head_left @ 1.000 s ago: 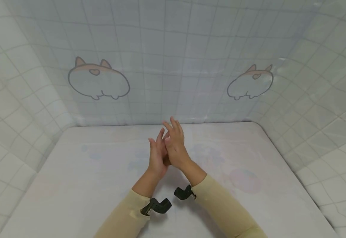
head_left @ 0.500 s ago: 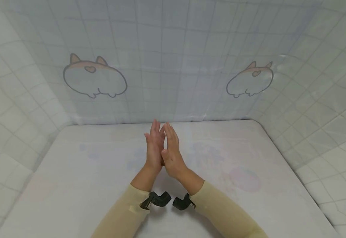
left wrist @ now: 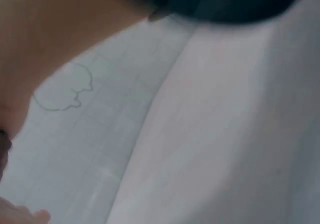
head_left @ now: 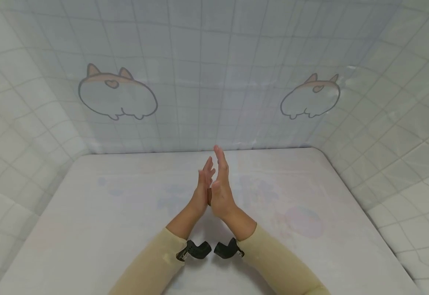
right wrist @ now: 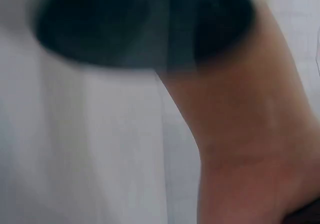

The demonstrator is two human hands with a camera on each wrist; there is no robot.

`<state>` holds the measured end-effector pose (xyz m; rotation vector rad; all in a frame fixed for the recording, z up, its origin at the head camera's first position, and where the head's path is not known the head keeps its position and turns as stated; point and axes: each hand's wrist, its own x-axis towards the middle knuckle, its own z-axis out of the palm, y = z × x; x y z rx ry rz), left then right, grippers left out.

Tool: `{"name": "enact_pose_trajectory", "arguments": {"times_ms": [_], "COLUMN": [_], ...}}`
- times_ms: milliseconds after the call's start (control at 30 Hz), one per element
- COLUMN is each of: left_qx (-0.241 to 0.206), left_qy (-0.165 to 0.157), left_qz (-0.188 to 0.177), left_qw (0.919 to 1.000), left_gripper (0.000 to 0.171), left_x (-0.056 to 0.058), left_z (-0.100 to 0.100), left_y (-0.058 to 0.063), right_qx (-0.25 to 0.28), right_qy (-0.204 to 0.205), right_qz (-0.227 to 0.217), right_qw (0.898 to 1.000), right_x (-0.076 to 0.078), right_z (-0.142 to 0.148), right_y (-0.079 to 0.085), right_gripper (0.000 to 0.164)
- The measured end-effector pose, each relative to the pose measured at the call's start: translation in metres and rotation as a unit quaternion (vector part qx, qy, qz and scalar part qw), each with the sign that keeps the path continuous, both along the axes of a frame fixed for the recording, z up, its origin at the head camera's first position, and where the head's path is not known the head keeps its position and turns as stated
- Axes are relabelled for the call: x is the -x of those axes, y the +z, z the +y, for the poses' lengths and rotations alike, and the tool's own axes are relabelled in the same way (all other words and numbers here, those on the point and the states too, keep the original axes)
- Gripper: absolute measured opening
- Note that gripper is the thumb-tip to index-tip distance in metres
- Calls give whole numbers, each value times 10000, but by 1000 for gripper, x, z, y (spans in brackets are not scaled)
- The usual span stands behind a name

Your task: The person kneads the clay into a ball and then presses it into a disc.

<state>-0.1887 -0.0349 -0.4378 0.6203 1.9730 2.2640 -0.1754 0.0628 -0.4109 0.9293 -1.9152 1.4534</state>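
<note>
While the left hand [head_left: 200, 194] and right hand [head_left: 222, 196] face each other palm to palm over the table [head_left: 100, 229], a small brown thing [head_left: 209, 197] is sandwiched between their palms, mostly hidden. The right fingers are straight and close together; the left fingers are extended, slightly spread. Pale sleeves [head_left: 151, 262] cover the forearms, and a black mount [head_left: 199, 250] juts inward from the left cuff.
</note>
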Motion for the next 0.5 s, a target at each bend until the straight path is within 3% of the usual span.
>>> {"name": "enact_pose_trajectory", "arguments": {"times_ms": [133, 300, 500], "left_qx": [15, -359, -622], "left_qy": [-189, -525, -753], "left_qz": [36, 198, 510], "left_qw": [9998, 9978, 9939], "left_gripper": [95, 92, 92], "left_x": [-6, -11, -17], "left_z": [1, 2, 4], "left_y": [1, 7, 16], "right_qx": [198, 406, 239], "right_qy": [-172, -311, -576], "right_qz": [-190, -439, -747], "right_qw": [9995, 9977, 9953], "right_x": [13, 28, 39], "right_z": [6, 15, 24], "right_y": [-1, -1, -8], "right_gripper": [93, 91, 90]}}
